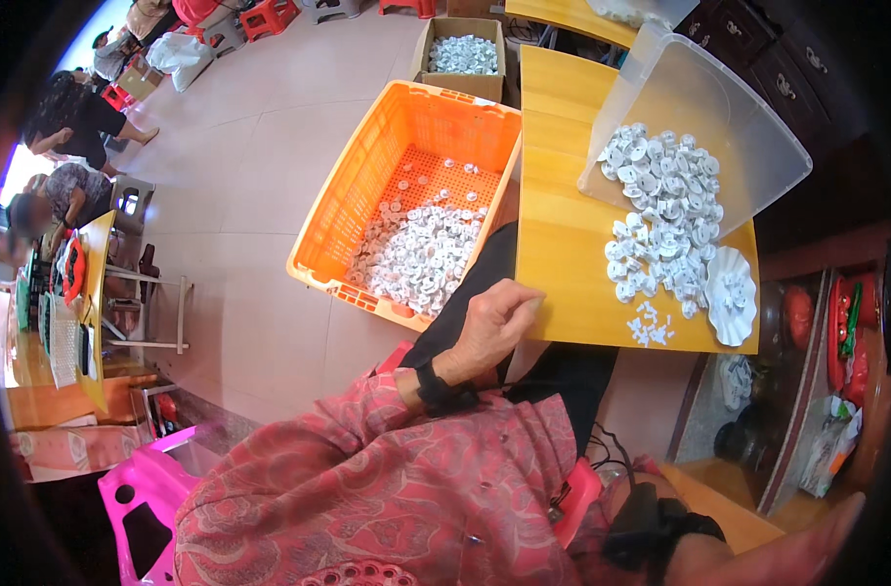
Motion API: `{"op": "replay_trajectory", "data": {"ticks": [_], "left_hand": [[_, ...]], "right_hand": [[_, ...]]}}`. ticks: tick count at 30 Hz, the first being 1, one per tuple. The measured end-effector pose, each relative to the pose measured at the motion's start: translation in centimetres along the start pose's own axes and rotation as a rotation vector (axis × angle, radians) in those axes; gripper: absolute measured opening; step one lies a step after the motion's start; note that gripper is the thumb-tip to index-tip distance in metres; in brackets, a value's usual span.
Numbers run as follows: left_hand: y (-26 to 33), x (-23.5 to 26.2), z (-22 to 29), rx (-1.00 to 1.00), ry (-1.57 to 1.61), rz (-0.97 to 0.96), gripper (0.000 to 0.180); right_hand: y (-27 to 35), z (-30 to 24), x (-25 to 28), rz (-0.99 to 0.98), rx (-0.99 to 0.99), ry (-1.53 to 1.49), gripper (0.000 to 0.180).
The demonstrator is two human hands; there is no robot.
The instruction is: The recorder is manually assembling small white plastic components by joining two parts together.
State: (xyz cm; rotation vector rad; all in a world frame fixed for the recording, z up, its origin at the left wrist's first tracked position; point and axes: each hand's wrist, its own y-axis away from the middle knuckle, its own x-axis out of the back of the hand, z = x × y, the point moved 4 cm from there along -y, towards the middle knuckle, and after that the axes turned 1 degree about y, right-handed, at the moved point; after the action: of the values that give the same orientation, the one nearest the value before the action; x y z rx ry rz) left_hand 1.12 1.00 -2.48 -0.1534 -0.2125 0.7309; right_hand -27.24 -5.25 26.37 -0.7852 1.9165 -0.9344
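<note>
My left hand [494, 327] is closed at the left front corner of the yellow wooden table [563, 195], its fingers curled and the thumb against them. Whatever it holds, if anything, is hidden. At the lower right rim, my right hand [825, 545] is stretched away from the table, and its fingers are too blurred to read. White round plastic parts [665, 186] spill in a heap from a clear plastic bin [729, 127] tipped on its side. Small white pieces [651, 325] lie near the table's front edge, beside a white scalloped dish [724, 327] with more small pieces in it.
An orange crate [318, 234] with many white parts stands left of the table. Behind it is a cardboard box [424, 54] of similar parts. Open shelves [802, 410] stand at the right. A pink stool [138, 474] is at lower left; other people [84, 117] sit at far left.
</note>
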Motion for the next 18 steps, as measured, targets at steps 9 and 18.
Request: {"op": "replay_trajectory", "data": {"ticks": [9, 18], "left_hand": [[-0.2, -0.5, -0.1, -0.007, 0.039, 0.028, 0.013], [-0.8, -0.6, 1.8, -0.073, -0.076, -0.020, 0.013]], "right_hand": [[-0.9, 1.1, -1.9, -0.005, 0.005, -0.028, 0.027], [-1.5, 2.8, -2.8, 0.004, 0.005, -0.104, 0.032]]}}
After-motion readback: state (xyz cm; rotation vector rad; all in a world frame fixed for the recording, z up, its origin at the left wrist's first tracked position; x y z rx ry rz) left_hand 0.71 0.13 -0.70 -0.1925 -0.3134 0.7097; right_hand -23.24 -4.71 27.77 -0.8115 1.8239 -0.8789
